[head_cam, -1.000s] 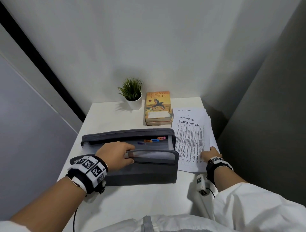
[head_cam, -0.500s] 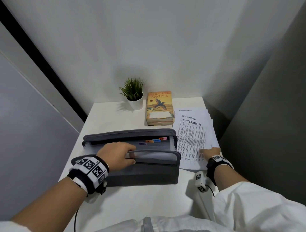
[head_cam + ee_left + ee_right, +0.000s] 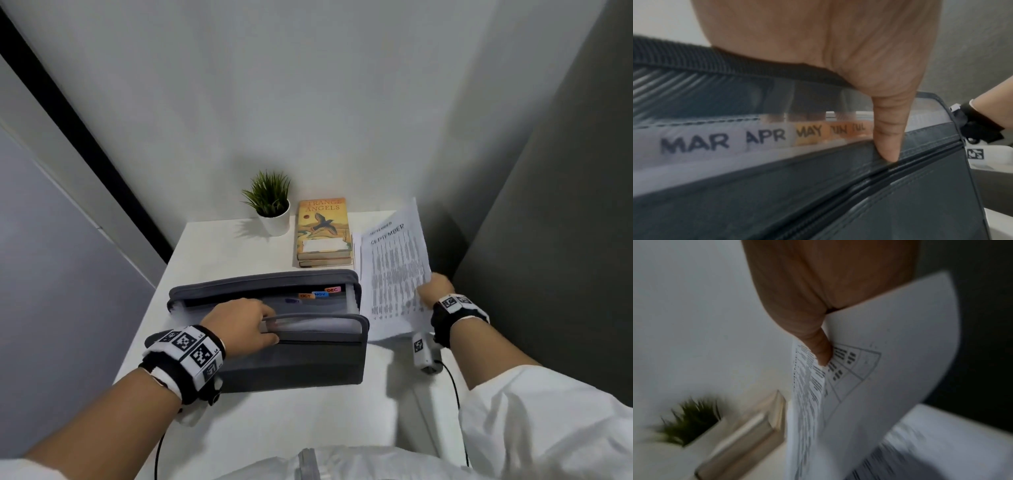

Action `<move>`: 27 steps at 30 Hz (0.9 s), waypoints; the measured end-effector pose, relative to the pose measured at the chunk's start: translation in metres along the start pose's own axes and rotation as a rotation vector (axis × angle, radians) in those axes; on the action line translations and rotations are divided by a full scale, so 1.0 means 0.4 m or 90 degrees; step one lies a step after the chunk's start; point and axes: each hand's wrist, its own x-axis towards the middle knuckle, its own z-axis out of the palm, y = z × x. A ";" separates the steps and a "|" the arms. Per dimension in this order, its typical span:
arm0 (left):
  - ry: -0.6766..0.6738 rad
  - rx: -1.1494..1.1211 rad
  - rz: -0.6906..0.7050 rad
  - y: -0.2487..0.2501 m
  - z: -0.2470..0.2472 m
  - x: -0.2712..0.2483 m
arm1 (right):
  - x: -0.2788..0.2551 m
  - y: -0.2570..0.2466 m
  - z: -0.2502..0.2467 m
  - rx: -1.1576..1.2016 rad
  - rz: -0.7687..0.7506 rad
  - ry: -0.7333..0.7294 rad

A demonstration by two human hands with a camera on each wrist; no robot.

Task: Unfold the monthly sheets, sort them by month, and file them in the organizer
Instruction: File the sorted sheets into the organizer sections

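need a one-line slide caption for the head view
Left hand holds the gray organizer open while the right hand lifts September sheets off the desk.
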 end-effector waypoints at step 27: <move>-0.104 -0.145 0.043 -0.005 -0.040 -0.047 | -0.377 -0.483 -0.074 -0.294 -0.628 -0.116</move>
